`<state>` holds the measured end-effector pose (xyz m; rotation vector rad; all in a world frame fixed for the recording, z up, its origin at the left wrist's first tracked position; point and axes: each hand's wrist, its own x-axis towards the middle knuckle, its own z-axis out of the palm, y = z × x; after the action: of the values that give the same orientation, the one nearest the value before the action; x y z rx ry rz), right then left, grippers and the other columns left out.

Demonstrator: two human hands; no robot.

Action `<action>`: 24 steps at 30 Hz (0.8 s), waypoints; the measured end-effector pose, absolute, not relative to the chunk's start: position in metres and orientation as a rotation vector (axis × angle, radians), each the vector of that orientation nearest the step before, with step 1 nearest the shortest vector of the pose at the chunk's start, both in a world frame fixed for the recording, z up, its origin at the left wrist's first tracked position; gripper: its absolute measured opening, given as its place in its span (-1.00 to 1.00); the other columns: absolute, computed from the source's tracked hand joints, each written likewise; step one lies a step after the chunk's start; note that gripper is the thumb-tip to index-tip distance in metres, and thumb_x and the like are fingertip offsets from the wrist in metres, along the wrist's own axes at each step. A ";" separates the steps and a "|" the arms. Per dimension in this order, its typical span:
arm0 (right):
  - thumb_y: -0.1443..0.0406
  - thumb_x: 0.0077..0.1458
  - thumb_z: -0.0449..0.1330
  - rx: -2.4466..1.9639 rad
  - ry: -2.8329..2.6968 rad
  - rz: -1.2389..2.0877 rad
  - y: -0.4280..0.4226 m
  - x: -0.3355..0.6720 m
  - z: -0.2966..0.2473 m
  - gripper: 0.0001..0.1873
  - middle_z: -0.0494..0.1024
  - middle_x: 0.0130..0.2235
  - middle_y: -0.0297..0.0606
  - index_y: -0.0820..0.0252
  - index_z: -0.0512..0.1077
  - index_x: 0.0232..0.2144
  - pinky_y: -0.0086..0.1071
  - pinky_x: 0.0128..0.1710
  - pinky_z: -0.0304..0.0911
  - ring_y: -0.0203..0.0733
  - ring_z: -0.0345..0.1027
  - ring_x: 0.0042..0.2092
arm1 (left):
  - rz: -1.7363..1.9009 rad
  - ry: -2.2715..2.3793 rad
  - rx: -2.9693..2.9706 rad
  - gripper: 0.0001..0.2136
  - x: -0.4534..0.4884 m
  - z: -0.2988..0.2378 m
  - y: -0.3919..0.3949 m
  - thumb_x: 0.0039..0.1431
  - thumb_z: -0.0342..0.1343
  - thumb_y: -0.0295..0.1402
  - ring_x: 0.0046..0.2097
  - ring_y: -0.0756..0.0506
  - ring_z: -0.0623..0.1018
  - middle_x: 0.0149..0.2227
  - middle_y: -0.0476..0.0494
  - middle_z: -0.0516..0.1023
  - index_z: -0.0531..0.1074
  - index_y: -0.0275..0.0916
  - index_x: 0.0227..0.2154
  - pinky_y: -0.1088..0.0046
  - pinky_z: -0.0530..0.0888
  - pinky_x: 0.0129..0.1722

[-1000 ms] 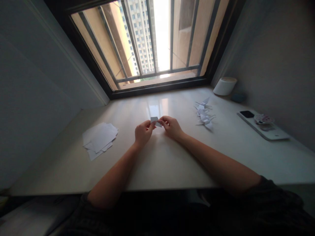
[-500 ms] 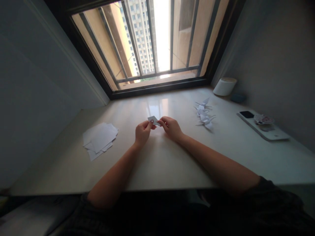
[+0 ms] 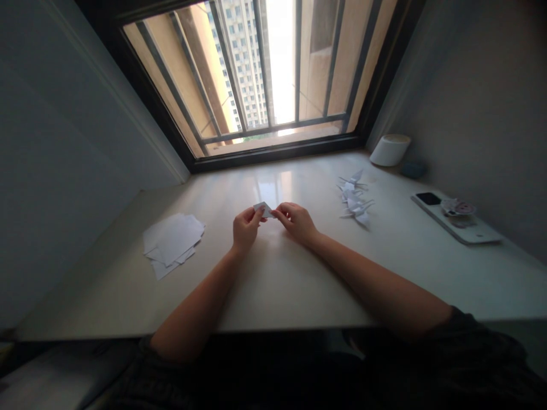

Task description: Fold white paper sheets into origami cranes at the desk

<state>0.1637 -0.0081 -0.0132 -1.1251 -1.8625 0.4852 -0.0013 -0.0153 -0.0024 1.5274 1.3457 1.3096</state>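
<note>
A small folded piece of white paper is held just above the pale table, in the middle of the view. My left hand pinches its left side with thumb and fingertips. My right hand pinches its right side, fingers curled. Both forearms reach in from the near edge of the table.
A loose stack of white paper sheets lies to the left. Several folded paper cranes sit to the right. Further right lie a phone with stickers, a white cup and a barred window beyond.
The folded paper has turned and flattened between my fingers. Both hands have shifted slightly left and up.
</note>
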 end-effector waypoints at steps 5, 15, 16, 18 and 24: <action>0.10 0.21 0.08 -1.121 -1.871 0.470 -0.005 0.164 -0.016 -0.66 0.48 -0.42 -0.28 0.15 0.41 -0.51 -0.38 -0.34 0.13 -0.24 0.28 -0.37 | 1.293 1.351 1.469 -0.58 0.000 -0.004 -0.015 0.08 0.07 0.03 -0.37 -0.08 0.57 -0.46 -0.14 0.59 0.54 -0.28 -0.38 0.49 0.38 -0.44; 0.05 0.14 0.15 -1.125 -1.800 0.453 -0.004 0.165 -0.015 -0.68 0.45 -0.46 -0.29 0.14 0.44 -0.47 -0.38 -0.36 0.16 -0.24 0.26 -0.39 | 1.286 1.347 1.440 -0.55 0.001 -0.005 -0.013 0.10 0.02 0.05 -0.39 -0.08 0.57 -0.41 -0.16 0.60 0.54 -0.28 -0.36 0.49 0.37 -0.47; 0.06 0.14 0.15 -1.115 -1.780 0.467 -0.005 0.165 -0.015 -0.71 0.45 -0.45 -0.29 0.14 0.46 -0.43 -0.38 -0.36 0.18 -0.25 0.27 -0.39 | 1.283 1.341 1.452 -0.55 0.001 -0.005 -0.013 0.11 0.02 0.05 -0.39 -0.07 0.57 -0.40 -0.16 0.60 0.54 -0.28 -0.35 0.48 0.38 -0.46; 0.07 0.13 0.17 -1.079 -1.757 0.498 -0.006 0.165 -0.014 -0.74 0.48 -0.42 -0.30 0.12 0.49 -0.32 -0.38 -0.34 0.21 -0.26 0.29 -0.39 | 1.280 1.331 1.470 -0.55 0.001 -0.006 -0.013 0.11 0.02 0.05 -0.38 -0.07 0.57 -0.40 -0.15 0.60 0.54 -0.28 -0.34 0.48 0.38 -0.45; 0.10 0.10 0.20 -1.031 -1.756 0.515 -0.007 0.166 -0.013 -0.76 0.51 -0.41 -0.29 0.07 0.53 -0.27 -0.36 -0.33 0.24 -0.25 0.31 -0.39 | 1.268 1.290 1.430 -0.57 0.001 -0.008 -0.011 0.10 0.01 0.02 -0.39 -0.08 0.57 -0.41 -0.16 0.59 0.52 -0.28 -0.36 0.47 0.38 -0.46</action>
<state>0.1658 -0.0074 -0.0131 -1.0307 -1.7564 0.5152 0.0009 -0.0114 -0.0084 1.4298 1.2903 1.2679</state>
